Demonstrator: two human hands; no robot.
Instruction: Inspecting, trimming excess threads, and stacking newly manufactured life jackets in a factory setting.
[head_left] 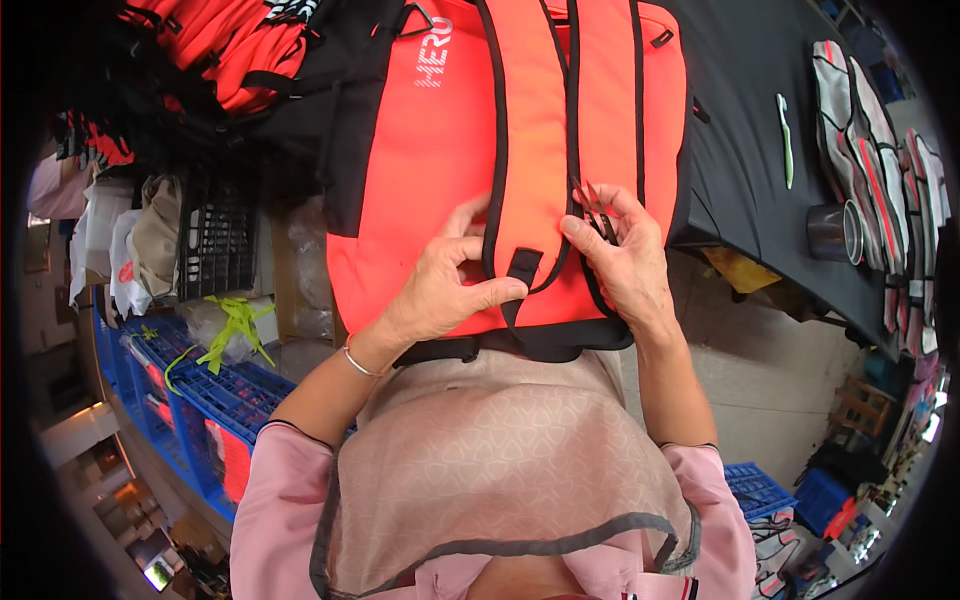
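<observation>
A bright orange-red backpack (420, 200) with black trim lies in front of me, its two padded shoulder straps (530, 110) facing up. My left hand (447, 278) is closed on the lower end of the nearer-left strap, thumb beside its black webbing tab (524, 264) and fingers partly hidden behind the strap. In my right hand (625, 255) is a small pair of thread snips (592, 203), dark and pointed, held between thumb and fingers at the strap's right edge. The fingers hide part of the snips.
A black-covered table (740, 190) extends right, bearing a toothbrush (785, 140), a metal cup (835, 232) and grey strap pieces (855, 130). More red and black bags (225, 50) are heaped at far left. Blue crates (225, 385) and a black crate (218, 235) stand at left.
</observation>
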